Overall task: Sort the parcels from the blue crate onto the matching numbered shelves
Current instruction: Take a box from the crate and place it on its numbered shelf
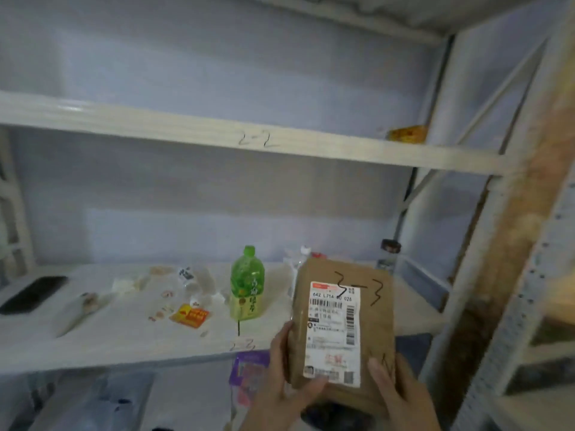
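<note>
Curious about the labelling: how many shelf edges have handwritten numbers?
2: one on the upper shelf edge, one on the lower shelf edge beside the parcel. Others may be hidden.

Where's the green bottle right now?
Head view, centre: the green bottle stands upright on the lower shelf, beneath the shelf marked 2-2. It is just left of the brown parcel, with an orange packet to its left.

A pale lilac-blue painted wall (217, 57) backs a white metal shelving rack (155, 119) (its boards look scuffed and dusty). At the right, a rust-brown upright post (510, 231) rises beside a grey diagonal brace (510, 85). The light is dim and cool.
</note>
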Action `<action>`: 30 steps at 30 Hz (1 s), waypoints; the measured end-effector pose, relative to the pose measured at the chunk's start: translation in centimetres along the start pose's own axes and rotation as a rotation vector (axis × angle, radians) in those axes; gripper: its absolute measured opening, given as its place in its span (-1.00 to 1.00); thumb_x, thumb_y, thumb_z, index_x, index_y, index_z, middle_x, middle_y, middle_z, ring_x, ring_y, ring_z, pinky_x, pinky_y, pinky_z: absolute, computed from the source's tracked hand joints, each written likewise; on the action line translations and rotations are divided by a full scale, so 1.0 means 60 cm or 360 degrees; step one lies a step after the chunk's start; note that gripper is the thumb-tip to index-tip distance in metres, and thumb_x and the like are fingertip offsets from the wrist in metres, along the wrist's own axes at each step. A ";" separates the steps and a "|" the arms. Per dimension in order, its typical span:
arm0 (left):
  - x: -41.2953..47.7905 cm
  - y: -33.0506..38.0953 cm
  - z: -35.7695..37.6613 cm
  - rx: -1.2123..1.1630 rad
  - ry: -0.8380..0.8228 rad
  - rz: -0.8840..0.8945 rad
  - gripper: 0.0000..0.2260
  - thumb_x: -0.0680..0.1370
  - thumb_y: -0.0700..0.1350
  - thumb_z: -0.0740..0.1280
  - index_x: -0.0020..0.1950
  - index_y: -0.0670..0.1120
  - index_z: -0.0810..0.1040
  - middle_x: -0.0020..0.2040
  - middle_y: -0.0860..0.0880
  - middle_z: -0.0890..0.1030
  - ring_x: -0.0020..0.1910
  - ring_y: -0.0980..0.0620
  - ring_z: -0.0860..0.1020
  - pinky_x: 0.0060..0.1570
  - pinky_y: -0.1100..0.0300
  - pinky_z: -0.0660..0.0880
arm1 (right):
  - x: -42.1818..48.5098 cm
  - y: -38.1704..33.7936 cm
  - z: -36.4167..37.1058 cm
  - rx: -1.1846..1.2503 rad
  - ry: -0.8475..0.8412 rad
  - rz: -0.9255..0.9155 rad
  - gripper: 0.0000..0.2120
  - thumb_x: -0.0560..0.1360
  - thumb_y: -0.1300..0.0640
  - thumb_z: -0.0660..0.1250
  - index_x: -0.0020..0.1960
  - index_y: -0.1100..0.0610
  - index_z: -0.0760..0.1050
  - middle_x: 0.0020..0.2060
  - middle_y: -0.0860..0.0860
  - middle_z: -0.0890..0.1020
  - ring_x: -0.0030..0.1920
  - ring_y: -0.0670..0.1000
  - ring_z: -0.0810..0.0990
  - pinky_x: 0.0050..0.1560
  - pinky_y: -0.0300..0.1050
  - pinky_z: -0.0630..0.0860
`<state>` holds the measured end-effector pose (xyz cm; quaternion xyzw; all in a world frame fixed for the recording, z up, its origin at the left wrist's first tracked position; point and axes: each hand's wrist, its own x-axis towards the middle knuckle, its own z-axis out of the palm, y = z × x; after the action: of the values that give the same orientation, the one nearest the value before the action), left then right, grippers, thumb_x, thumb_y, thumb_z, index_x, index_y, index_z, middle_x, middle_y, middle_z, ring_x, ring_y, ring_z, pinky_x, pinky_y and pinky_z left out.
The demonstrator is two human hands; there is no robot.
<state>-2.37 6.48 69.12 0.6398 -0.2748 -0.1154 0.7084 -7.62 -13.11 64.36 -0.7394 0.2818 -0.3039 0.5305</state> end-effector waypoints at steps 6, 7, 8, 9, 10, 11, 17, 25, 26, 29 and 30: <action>0.044 0.218 0.033 0.0432 -0.0065 0.0626 -0.23 0.37 0.30 0.33 0.41 0.27 -0.07 0.29 0.32 0.05 0.27 0.56 0.15 0.15 0.65 0.25 | -0.083 -0.309 -0.133 0.0216 -0.0222 -0.0571 -0.40 0.48 0.32 0.32 0.32 -0.08 0.11 0.13 -0.27 0.43 0.03 -0.41 0.53 -0.12 -0.56 0.46; 0.049 0.259 0.041 0.0413 -0.0126 0.0656 -0.24 0.33 0.32 0.31 0.40 0.28 -0.05 0.28 0.33 0.07 0.29 0.48 0.20 0.17 0.58 0.31 | -0.096 -0.344 -0.159 0.0165 -0.0271 -0.0606 -0.32 0.45 0.35 0.35 0.33 -0.07 0.04 0.16 -0.26 0.40 0.08 -0.38 0.51 -0.10 -0.55 0.47; 0.054 0.291 0.051 0.0360 -0.0204 0.0691 -0.25 0.32 0.30 0.31 0.39 0.29 -0.02 0.28 0.35 0.11 0.29 0.42 0.25 0.14 0.52 0.39 | -0.092 -0.363 -0.179 0.0114 -0.0298 -0.0650 -0.27 0.44 0.37 0.36 0.33 -0.07 -0.02 0.18 -0.24 0.38 0.10 -0.39 0.50 -0.09 -0.53 0.47; 0.059 0.326 0.063 0.0290 -0.0222 0.0721 -0.28 0.36 0.25 0.35 0.39 0.29 0.02 0.28 0.36 0.17 0.27 0.39 0.31 0.11 0.46 0.44 | -0.102 -0.394 -0.198 0.0073 -0.0292 -0.0735 -0.24 0.44 0.41 0.35 0.32 -0.07 -0.05 0.19 -0.22 0.35 0.07 -0.46 0.49 -0.10 -0.54 0.46; 0.065 0.358 0.076 0.0195 -0.0248 0.0758 -0.33 0.41 0.14 0.40 0.39 0.26 0.10 0.28 0.35 0.26 0.25 0.36 0.38 0.13 0.40 0.46 | -0.103 -0.420 -0.217 0.0084 -0.0272 -0.0787 -0.25 0.43 0.47 0.32 0.32 -0.04 -0.04 0.21 -0.20 0.33 0.01 -0.55 0.46 -0.11 -0.57 0.44; 0.071 0.388 0.094 0.0102 -0.0245 0.0802 -0.42 0.46 -0.01 0.42 0.37 0.22 0.20 0.27 0.30 0.37 0.21 0.33 0.45 0.14 0.35 0.47 | -0.107 -0.449 -0.240 0.0038 -0.0239 -0.0783 -0.26 0.43 0.52 0.28 0.35 0.00 -0.02 0.25 -0.17 0.32 -0.04 -0.58 0.45 -0.11 -0.58 0.43; 0.057 0.534 0.211 -0.0044 -0.0304 0.1151 -0.57 0.52 -0.15 0.33 0.34 0.06 0.28 0.16 0.21 0.50 0.15 0.32 0.50 0.12 0.41 0.46 | -0.163 -0.559 -0.389 -0.0424 0.0015 -0.1025 -0.30 0.53 0.05 0.29 0.49 -0.17 -0.08 0.29 -0.33 0.42 0.30 -0.30 0.40 0.42 -0.07 0.33; -0.008 0.581 0.324 0.0148 -0.0447 0.1213 -0.43 0.55 -0.12 0.30 0.50 0.07 0.14 0.30 0.16 0.49 0.30 0.16 0.44 0.36 0.09 0.36 | -0.230 -0.591 -0.514 -0.0776 0.0580 -0.1013 -0.24 0.51 0.19 0.33 0.54 -0.02 -0.06 0.27 -0.01 0.54 0.25 0.02 0.54 0.26 -0.05 0.45; -0.017 0.582 0.339 0.0145 -0.0426 0.1209 -0.44 0.54 -0.13 0.32 0.49 0.07 0.19 0.28 0.11 0.53 0.26 0.14 0.48 0.33 0.08 0.39 | -0.233 -0.585 -0.528 -0.0745 0.0644 -0.1007 -0.27 0.49 0.21 0.35 0.52 0.01 0.03 0.25 0.00 0.56 0.23 0.04 0.55 0.24 -0.01 0.48; -0.046 0.590 0.388 0.0118 -0.0397 0.1186 -0.47 0.51 -0.17 0.36 0.45 0.00 0.29 0.21 0.05 0.59 0.19 0.09 0.54 0.28 0.04 0.45 | -0.246 -0.566 -0.573 -0.0698 0.0808 -0.1033 -0.34 0.45 0.24 0.40 0.46 0.03 0.21 0.12 -0.07 0.62 0.13 -0.04 0.59 0.11 -0.15 0.54; -0.055 0.593 0.406 0.0101 -0.0407 0.1180 -0.48 0.51 -0.17 0.36 0.44 -0.01 0.31 0.20 0.05 0.60 0.19 0.08 0.55 0.28 0.03 0.46 | -0.254 -0.563 -0.589 -0.0700 0.0842 -0.1035 -0.37 0.44 0.25 0.41 0.44 0.04 0.26 0.05 -0.14 0.62 0.06 -0.13 0.59 0.03 -0.35 0.51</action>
<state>-24.84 -6.83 103.60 0.4992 -0.5768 0.0782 0.6419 -40.88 -14.09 103.30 -0.7814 0.2188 -0.5652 0.1486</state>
